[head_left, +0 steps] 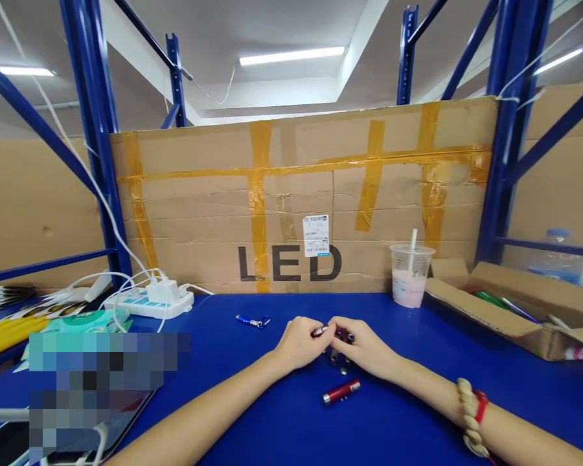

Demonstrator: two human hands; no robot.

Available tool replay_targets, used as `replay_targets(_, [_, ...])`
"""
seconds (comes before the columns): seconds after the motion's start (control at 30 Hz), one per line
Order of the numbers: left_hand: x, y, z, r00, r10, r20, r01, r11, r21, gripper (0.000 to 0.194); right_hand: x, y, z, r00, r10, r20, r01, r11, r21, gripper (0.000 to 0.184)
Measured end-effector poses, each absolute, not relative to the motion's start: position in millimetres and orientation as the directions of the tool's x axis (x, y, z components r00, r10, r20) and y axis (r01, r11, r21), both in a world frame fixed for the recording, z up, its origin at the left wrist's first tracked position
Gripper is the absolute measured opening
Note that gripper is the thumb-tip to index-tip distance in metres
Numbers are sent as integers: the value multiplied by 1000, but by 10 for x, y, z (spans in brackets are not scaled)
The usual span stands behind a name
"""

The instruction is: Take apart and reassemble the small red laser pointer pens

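Left hand (298, 344): thumb and fingers pinch a small dark-red metal piece (319, 331) above the blue tabletop (267, 414), its fingertips meeting those of the opposite hand.
Right hand (364, 346): fingers curl over small dark parts (334, 356); whether they grip one or merely cover it, one cannot tell.
Small round piece (343, 371): lies loose on the tabletop, just below the right hand; a brushing finger or wrist could likely send it rolling out of reach.
Red cylinder (341, 392): rests on its side nearer the wearer, between the forearms, apart from both hands; its round body could roll if an arm nudges it.
Blue cylinder (250, 321): lies beyond the left hand, well clear of the fingers.
Pinched piece: slick-looking metal could slip if the hold loosens, dropping among the dark parts.
Lidded cup (409, 285): stands upright near the cardboard; a wide right-arm sweep could spill it.
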State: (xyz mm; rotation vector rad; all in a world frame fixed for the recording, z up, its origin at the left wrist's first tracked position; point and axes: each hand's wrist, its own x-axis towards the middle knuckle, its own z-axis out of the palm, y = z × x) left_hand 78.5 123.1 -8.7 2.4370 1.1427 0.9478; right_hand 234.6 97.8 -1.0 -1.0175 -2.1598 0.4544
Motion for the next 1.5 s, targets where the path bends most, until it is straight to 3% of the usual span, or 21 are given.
replay_targets(0.1, [799, 1229, -81, 450, 773, 448, 597, -633, 492, 46, 2358, 1018, -42, -376, 781, 498, 588, 617, -523, 13])
replay_targets(0.33, [814, 1184, -41, 419, 805, 420, 715, -577, 395, 41, 2352, 1024, -75, -336, 821, 462, 579, 567, -586, 24])
replay_targets(0.73, [869, 1146, -28, 496, 824, 275, 831, -542, 125, 45, 2380, 1033, -103, -387, 824, 414, 705, 554, -444, 39])
replay_targets(1.1, [853, 1119, -5, 507, 821, 262, 831, -546, 104, 43, 2348, 939, -25, -405, 834, 374, 773, 531, -348, 36])
replay_targets(1.5, [864, 1114, 22, 521, 821, 233, 836, -546, 54, 46, 2343, 934, -44, -395, 824, 407, 750, 545, -375, 35])
